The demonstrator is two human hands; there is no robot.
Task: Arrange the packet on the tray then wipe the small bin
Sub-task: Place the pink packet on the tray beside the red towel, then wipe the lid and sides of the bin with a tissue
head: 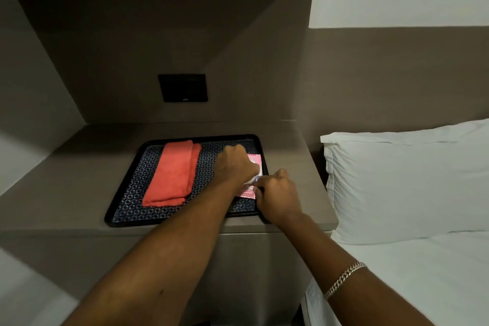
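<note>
— Packet (253, 164), pink and flat, is lying along the right edge of the black rectangular tray (124, 182), on its dotted dark liner.

— And the hands?

— Left hand (236, 167) is pressing down on it, fingers curled; right hand (277, 197) is pinching its near end. A folded coral cloth (170, 174) is sitting at left.

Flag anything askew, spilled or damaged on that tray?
Nothing spilled or damaged. The black tray sits slightly skewed to the nightstand edge. The folded red cloth lies flat on its left half. Both hands, left and right, are on the pink packet at the right rim, so its alignment is unclear.
</note>
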